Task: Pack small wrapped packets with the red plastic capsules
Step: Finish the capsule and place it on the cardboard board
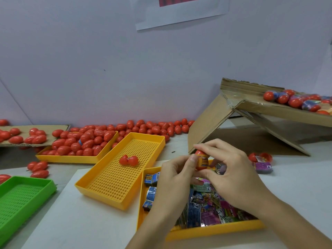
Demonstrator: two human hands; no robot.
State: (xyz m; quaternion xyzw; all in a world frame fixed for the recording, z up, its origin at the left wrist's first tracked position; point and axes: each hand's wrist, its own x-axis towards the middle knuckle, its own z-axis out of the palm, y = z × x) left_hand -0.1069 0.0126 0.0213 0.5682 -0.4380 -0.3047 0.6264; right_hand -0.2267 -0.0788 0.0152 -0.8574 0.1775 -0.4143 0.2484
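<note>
Leftward, a green tray point(23, 194) ran out of frame on the pale table point(296, 180) below a blank wall. Centrally, left hand point(175, 178) and right hand point(231, 169) pinched one red capsule point(200, 159) with a packet inside, hiding the packet tray point(215, 230) beneath.

Capsules point(86, 141) red, glossy; perforated trays yellow-orange point(124, 169) w/ dot-hole grid, one tray green point(21, 194). Packets point(206, 209) multicolour print: blue, pink, purple, black. Cardboard box point(251, 126) brown, bench point(296, 177) white-grey, wall pale lilac.
</note>
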